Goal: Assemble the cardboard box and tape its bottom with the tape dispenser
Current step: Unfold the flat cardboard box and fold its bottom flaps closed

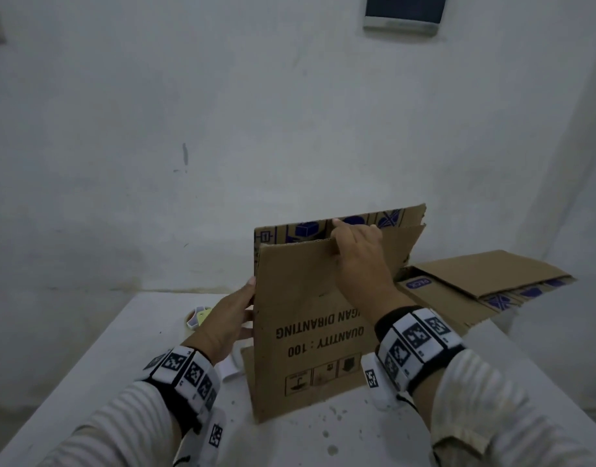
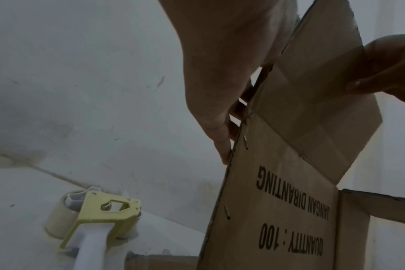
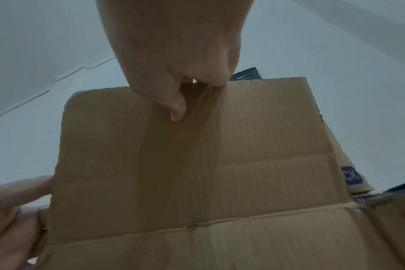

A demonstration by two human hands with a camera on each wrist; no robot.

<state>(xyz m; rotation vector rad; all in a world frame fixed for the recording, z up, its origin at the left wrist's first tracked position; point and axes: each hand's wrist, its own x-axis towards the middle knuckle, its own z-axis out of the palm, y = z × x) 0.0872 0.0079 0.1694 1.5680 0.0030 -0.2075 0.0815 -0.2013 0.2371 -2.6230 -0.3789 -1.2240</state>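
On the table [image 1: 121,348], upright cardboard box [image 1: 310,308], right hand [image 1: 360,261] pinching top flap [image 1: 289,261], left hand [image 1: 222,321] gripping side edge.

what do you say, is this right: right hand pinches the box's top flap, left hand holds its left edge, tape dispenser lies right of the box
One slip: the tape dispenser lies left of the box, beyond the left hand, as the head view shows. The rest stands: the right hand pinches the top flap and the left hand holds the left edge.
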